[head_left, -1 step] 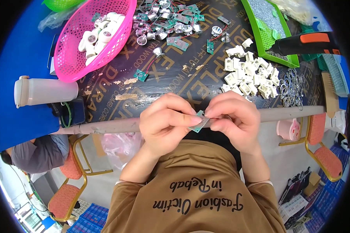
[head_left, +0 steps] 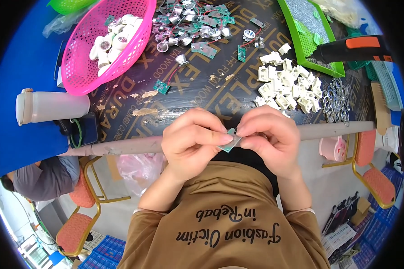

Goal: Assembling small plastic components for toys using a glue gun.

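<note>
A small green and grey circuit board [head_left: 229,146] is held up just off the table's front edge, in front of my body. My left hand [head_left: 188,143] pinches it between thumb and fingers from the left. From the other side, my right hand [head_left: 274,142] has its thumb and index finger closed at the board's upper right edge. Whether a smaller part sits between those fingertips is hidden. Beyond my hands, a loose green board [head_left: 161,86] lies wired to a silver reflector cup [head_left: 181,59].
A pink basket [head_left: 72,67] of white round parts stands far left, near a lidded bottle [head_left: 54,107]. Boards with reflectors [head_left: 206,27] are heaped at the back. To the right lie white plastic pieces [head_left: 283,85], metal rings [head_left: 337,103], a green tray [head_left: 296,40] and a black-orange tool [head_left: 354,49].
</note>
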The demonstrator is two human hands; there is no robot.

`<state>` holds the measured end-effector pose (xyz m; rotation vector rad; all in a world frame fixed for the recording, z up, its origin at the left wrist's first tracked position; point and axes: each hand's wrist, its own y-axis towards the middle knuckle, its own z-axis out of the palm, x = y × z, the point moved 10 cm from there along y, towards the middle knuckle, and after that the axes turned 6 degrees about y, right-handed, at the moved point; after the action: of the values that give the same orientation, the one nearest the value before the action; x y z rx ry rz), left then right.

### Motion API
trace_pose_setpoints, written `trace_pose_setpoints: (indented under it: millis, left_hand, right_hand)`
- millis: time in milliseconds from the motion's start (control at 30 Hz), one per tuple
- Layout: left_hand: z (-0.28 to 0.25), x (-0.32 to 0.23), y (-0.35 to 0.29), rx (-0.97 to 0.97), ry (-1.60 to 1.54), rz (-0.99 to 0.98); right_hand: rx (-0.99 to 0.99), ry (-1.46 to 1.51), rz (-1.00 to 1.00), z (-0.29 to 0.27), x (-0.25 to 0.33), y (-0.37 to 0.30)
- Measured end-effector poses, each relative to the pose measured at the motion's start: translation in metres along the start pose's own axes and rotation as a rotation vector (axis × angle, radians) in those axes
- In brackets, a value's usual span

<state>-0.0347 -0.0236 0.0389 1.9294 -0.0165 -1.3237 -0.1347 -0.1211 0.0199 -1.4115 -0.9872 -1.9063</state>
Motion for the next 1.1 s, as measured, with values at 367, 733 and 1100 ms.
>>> trace_pose_setpoints:
  millis: [367, 733, 1100]
  left_hand:
    - [0.039, 0.050, -0.037, 0.012, -0.767, -0.786]
    - [0.001, 0.056, -0.011, -0.125, -0.694, -0.634]
    - [0.017, 0.058, -0.011, -0.004, -0.590, -0.681]
  right_hand:
    - [-0.123, -0.753, -0.626, 0.012, 0.039, -0.028]
    - [-0.198, -0.978, -0.466, -0.035, 0.029, -0.052]
    - [-0.373, -0.398, -0.069, -0.073, 0.012, -0.028]
